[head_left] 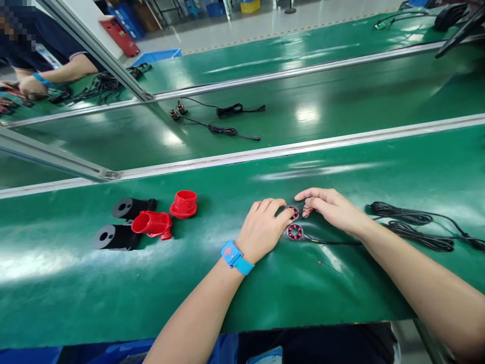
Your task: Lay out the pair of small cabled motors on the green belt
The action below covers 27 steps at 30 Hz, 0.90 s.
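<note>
My left hand (pixel 264 226) rests on the green belt (pixel 227 283) with a blue wristband on the wrist, its fingertips touching a small ring with red coils (pixel 293 213). A second coil ring (pixel 294 232) lies just below it, with a thin black wire running off to the right. My right hand (pixel 330 208) lies palm down beside the upper ring, fingers curved over a small red part. Whether either hand grips a ring is unclear.
Two red plastic housings (pixel 184 203) and two black housings (pixel 117 236) lie to the left. Coiled black cables (pixel 411 227) lie on the right. More wired parts (pixel 223 119) sit on the far belt. Another person's arm (pixel 56 76) works at the back left.
</note>
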{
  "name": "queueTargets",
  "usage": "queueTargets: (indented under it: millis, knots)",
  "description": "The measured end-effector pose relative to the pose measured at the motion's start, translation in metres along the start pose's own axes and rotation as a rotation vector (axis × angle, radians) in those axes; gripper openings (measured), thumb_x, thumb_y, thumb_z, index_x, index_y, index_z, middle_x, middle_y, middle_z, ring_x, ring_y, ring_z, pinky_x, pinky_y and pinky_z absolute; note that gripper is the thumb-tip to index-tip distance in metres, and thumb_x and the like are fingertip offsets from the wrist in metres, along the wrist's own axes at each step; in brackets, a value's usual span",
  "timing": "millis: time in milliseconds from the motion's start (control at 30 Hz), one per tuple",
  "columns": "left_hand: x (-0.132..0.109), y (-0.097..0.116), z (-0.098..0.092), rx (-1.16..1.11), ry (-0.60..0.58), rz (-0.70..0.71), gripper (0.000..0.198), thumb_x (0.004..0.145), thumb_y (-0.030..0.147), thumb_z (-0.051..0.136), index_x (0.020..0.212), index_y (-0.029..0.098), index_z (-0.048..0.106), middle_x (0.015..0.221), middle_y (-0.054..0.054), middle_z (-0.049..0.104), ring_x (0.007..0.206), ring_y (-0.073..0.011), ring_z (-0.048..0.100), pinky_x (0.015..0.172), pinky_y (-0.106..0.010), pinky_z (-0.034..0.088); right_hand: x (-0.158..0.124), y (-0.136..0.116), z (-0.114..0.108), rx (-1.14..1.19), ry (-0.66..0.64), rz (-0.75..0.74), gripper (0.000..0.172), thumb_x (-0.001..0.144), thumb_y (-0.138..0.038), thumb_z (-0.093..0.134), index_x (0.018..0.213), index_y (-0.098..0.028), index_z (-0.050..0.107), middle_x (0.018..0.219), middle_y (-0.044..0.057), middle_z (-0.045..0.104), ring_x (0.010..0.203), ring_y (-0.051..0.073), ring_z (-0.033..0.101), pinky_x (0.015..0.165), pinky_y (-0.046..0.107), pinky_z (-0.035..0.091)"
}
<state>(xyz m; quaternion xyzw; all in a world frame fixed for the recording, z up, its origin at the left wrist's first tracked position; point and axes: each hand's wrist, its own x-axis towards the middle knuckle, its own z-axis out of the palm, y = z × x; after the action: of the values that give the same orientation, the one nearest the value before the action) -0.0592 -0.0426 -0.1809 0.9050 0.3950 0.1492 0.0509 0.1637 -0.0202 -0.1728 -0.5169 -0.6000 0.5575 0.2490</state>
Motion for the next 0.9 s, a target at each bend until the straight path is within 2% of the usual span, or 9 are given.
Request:
queueTargets:
  millis: [100,167,233,267,333,400,467,667,900]
  knots:
    - [-0.004,-0.003,-0.003,-0.069,0.027,-0.043,0.019,0.101,0.030,0.050,0.115,0.022,0.060,0.125,-0.008,0.056,0.107,-0.0246,0.054,0.084,-0.039,0.042,-0.010,0.000,-0.007,-0.188,0.094,-0.122,0.039,0.092,-0.032,0.050,0.129,-0.024,0.058,0.104,0.002,0.071,0.099,0.020,0.064,0.098,0.036,0.045]
    - [-0.006,-0.005,-0.008,-0.175,0.078,-0.060,0.021,0.100,0.032,0.053,0.117,0.021,0.059,0.122,-0.008,0.055,0.105,-0.0233,0.054,0.086,-0.039,0.043,-0.020,-0.002,-0.013,-0.251,0.209,-0.209,0.037,0.093,-0.035,0.053,0.129,-0.025,0.057,0.113,0.002,0.068,0.104,0.020,0.063,0.098,0.035,0.046]
    - [-0.009,-0.006,-0.014,-0.298,0.100,-0.027,0.022,0.098,0.036,0.057,0.113,0.020,0.060,0.112,-0.007,0.055,0.099,-0.0211,0.054,0.086,-0.037,0.044,-0.030,-0.006,-0.016,-0.242,0.238,-0.215,0.030,0.094,-0.037,0.053,0.119,-0.023,0.062,0.104,0.002,0.069,0.095,0.018,0.065,0.088,0.031,0.051]
    - [-0.010,-0.007,-0.016,-0.344,0.087,0.004,0.023,0.097,0.038,0.060,0.110,0.020,0.061,0.108,-0.007,0.054,0.096,-0.0203,0.054,0.084,-0.036,0.044,-0.035,-0.009,-0.016,-0.236,0.196,-0.187,0.026,0.095,-0.037,0.053,0.113,-0.022,0.064,0.097,0.001,0.070,0.087,0.016,0.066,0.081,0.029,0.052]
    - [-0.011,-0.007,-0.019,-0.381,0.027,0.064,0.026,0.092,0.041,0.067,0.109,0.021,0.064,0.105,-0.006,0.053,0.091,-0.0197,0.052,0.081,-0.034,0.045,-0.042,-0.014,-0.015,-0.268,0.014,-0.127,0.022,0.093,-0.038,0.057,0.106,-0.022,0.065,0.087,-0.001,0.069,0.077,0.014,0.065,0.072,0.025,0.053]
    - [-0.011,-0.006,-0.018,-0.363,-0.041,0.088,0.030,0.088,0.041,0.071,0.112,0.024,0.066,0.104,-0.006,0.051,0.089,-0.0201,0.050,0.077,-0.033,0.045,-0.045,-0.017,-0.012,-0.353,-0.171,-0.107,0.024,0.088,-0.037,0.065,0.106,-0.023,0.065,0.085,-0.003,0.068,0.076,0.013,0.064,0.071,0.023,0.053]
    - [-0.011,-0.005,-0.015,-0.332,-0.072,0.090,0.032,0.087,0.040,0.071,0.115,0.026,0.066,0.102,-0.006,0.051,0.089,-0.0208,0.050,0.075,-0.033,0.045,-0.046,-0.017,-0.007,-0.420,-0.262,-0.112,0.027,0.084,-0.035,0.071,0.107,-0.022,0.065,0.084,-0.004,0.067,0.075,0.012,0.063,0.070,0.022,0.052]
    - [-0.010,-0.002,-0.010,-0.303,-0.052,0.113,0.026,0.090,0.038,0.068,0.112,0.025,0.067,0.108,-0.007,0.050,0.089,-0.0209,0.050,0.076,-0.034,0.046,-0.044,-0.015,-0.002,-0.402,-0.263,-0.077,0.010,0.087,-0.026,0.064,0.095,-0.021,0.066,0.076,-0.005,0.066,0.066,0.009,0.060,0.064,0.020,0.049]
    - [-0.012,-0.001,-0.007,-0.263,-0.041,0.146,0.022,0.093,0.040,0.063,0.104,0.021,0.067,0.114,-0.008,0.052,0.087,-0.0205,0.051,0.077,-0.035,0.047,-0.044,-0.015,-0.002,-0.394,-0.236,-0.101,0.009,0.087,-0.023,0.057,0.090,-0.021,0.066,0.074,-0.005,0.064,0.065,0.010,0.058,0.063,0.021,0.047]
